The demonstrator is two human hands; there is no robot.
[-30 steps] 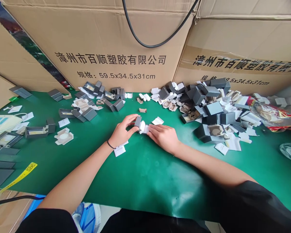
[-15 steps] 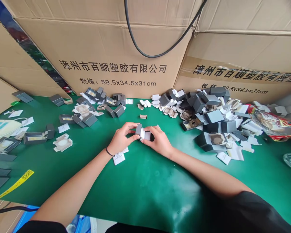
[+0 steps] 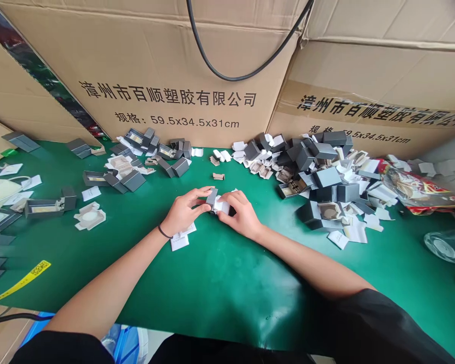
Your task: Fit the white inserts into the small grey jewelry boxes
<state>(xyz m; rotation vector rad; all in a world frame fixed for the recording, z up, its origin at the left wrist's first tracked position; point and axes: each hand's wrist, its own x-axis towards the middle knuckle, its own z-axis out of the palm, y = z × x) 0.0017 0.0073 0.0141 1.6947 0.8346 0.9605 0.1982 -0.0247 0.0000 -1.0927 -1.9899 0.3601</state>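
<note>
Grey box (image 3: pixel 212 197) held between two hands, partly hidden by fingers

The box is over the middle of the desk (image 3: pixel 212 288), a white piece (image 3: pixel 221 206) showing at it; the piece's exact shape is hard to make out. The left hand (image 3: pixel 185 210) pinches the box's grey end between thumb and fingers. The right hand (image 3: pixel 242 218) has thumb and fingers closed about the other end, covering much of it; whether the fingertips press the white piece or only the box, I cannot tell.

Printed papers (image 3: pixel 179 241) lie beside the left wrist, partly covered, their lettering too small to read. Beyond the hands sits a cardboard bit (image 3: pixel 219 177). To the right, a heap (image 3: pixel 318 172) of grey boxes and torn white packing overlaps too much to count. A red-marked bag (image 3: pixel 417 194) lies behind its right side, and a clear jar (image 3: pixel 442 246) reaches the picture's edge. More grey boxes (image 3: pixel 132 179) are scattered leftward; a pale device (image 3: pixel 0 192) is cut off by the left edge. Large cartons (image 3: pixel 174 55) stand behind, their tops out of view.
</note>
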